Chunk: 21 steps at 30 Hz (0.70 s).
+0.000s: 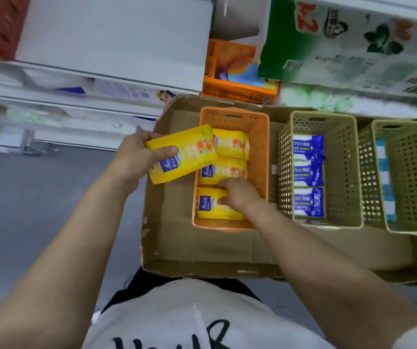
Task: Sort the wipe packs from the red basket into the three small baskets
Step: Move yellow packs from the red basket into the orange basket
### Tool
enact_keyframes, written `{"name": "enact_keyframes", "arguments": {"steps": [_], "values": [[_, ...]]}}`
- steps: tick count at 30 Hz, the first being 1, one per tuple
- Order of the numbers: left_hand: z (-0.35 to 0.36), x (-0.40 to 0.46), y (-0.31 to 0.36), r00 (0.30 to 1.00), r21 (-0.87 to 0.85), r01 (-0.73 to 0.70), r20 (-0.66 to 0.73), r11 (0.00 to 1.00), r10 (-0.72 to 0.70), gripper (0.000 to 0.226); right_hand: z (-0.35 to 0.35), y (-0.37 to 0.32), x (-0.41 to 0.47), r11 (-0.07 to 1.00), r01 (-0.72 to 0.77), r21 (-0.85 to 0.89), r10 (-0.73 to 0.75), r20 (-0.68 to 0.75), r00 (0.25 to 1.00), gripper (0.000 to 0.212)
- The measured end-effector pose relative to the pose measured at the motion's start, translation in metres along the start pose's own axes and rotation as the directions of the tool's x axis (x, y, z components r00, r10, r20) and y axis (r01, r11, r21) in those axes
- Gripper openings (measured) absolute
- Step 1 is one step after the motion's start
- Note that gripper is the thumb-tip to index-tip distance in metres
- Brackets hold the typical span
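My left hand (136, 159) grips a yellow wipe pack (184, 153) just above the left rim of the orange basket (259, 157). That basket holds three more yellow packs in a row. My right hand (239, 195) is inside the orange basket, its curled fingers on the nearest yellow pack (210, 205). The middle beige basket (346, 167) holds three blue packs (308, 172). The right beige basket (414, 177) holds light blue and white packs (383, 180) standing on edge along its left wall. The red basket is not in view.
All three baskets sit in a shallow cardboard tray (202, 250) on the grey floor. White shelves (81, 102) with goods stand behind on the left. An orange box (237, 69) and a green and white package (353, 41) lie beyond the tray.
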<state>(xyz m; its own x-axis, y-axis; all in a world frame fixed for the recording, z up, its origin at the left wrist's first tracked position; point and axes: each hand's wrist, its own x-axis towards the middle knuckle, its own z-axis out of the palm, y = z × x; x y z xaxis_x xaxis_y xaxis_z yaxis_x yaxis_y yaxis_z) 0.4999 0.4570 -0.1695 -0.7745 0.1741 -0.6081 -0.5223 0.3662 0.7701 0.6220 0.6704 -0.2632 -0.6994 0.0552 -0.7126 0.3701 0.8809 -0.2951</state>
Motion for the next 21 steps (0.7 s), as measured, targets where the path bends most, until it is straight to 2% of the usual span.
{"name": "enact_keyframes", "arguments": {"steps": [2, 4, 6, 9, 10, 11, 12, 13, 14, 15, 16, 18, 20, 21], "values": [[0.001, -0.001, -0.002, 1.0, 0.011, 0.009, -0.011, 1.0, -0.008, 0.043, 0.01, -0.002, -0.006, 0.995, 0.035, -0.088, -0.045, -0.116, 0.992, 0.049], [0.003, 0.0, -0.002, 1.0, 0.042, 0.011, 0.009, 0.999, -0.012, 0.042, 0.014, -0.001, -0.012, 0.995, 0.06, -0.085, -0.077, -0.221, 0.972, 0.043], [0.006, 0.002, -0.001, 0.999, 0.088, 0.014, 0.043, 0.996, -0.017, 0.04, 0.003, 0.002, -0.02, 0.996, 0.049, 0.073, -0.017, -0.387, 0.922, 0.029], [0.014, 0.008, 0.005, 0.995, 0.178, 0.003, 0.098, 0.984, -0.021, 0.042, -0.037, 0.003, -0.031, 0.874, 0.145, 0.464, 0.217, -0.639, 0.738, 0.019], [0.018, 0.011, 0.007, 0.991, 0.202, -0.007, 0.131, 0.979, -0.02, 0.042, -0.054, 0.003, -0.033, 0.812, 0.209, 0.545, 0.252, -0.65, 0.717, 0.021], [0.023, 0.014, 0.011, 0.984, 0.214, -0.014, 0.175, 0.977, -0.025, 0.042, -0.072, 0.002, -0.035, 0.762, 0.258, 0.594, 0.226, -0.617, 0.754, 0.026], [0.028, 0.016, 0.015, 0.972, 0.213, -0.017, 0.233, 0.977, -0.034, 0.042, -0.088, 0.0, -0.036, 0.738, 0.272, 0.617, 0.139, -0.534, 0.834, 0.036], [0.033, 0.019, 0.02, 0.954, 0.207, -0.019, 0.298, 0.978, -0.045, 0.042, -0.101, -0.001, -0.036, 0.746, 0.254, 0.615, 0.028, -0.411, 0.911, 0.045], [0.039, 0.021, 0.023, 0.932, 0.198, -0.029, 0.359, 0.98, -0.045, 0.042, -0.112, -0.003, -0.035, 0.778, 0.226, 0.586, -0.068, -0.279, 0.958, 0.051], [0.046, 0.024, 0.025, 0.917, 0.179, -0.047, 0.398, 0.983, -0.029, 0.041, -0.12, -0.003, -0.034, 0.821, 0.2, 0.534, -0.124, -0.175, 0.977, 0.05], [0.052, 0.028, 0.025, 0.917, 0.149, -0.064, 0.398, 0.987, 0.0, 0.04, -0.125, -0.001, -0.031, 0.85, 0.183, 0.495, -0.135, -0.131, 0.982, 0.045], [0.06, 0.037, 0.021, 0.965, 0.08, -0.086, 0.256, 0.993, 0.063, 0.046, -0.134, 0.01, -0.026, 0.831, 0.137, 0.539, -0.044, -0.181, 0.983, 0.038], [0.061, 0.046, 0.014, 0.994, 0.131, -0.105, 0.057, 0.986, 0.098, 0.059, -0.142, 0.027, -0.02, 0.761, 0.095, 0.642, 0.121, -0.283, 0.951, 0.035], [0.062, 0.049, 0.009, 0.996, 0.175, -0.088, 0.027, 0.981, 0.084, 0.065, -0.145, 0.035, -0.016, 0.758, 0.068, 0.648, 0.191, -0.321, 0.928, 0.034]]}}
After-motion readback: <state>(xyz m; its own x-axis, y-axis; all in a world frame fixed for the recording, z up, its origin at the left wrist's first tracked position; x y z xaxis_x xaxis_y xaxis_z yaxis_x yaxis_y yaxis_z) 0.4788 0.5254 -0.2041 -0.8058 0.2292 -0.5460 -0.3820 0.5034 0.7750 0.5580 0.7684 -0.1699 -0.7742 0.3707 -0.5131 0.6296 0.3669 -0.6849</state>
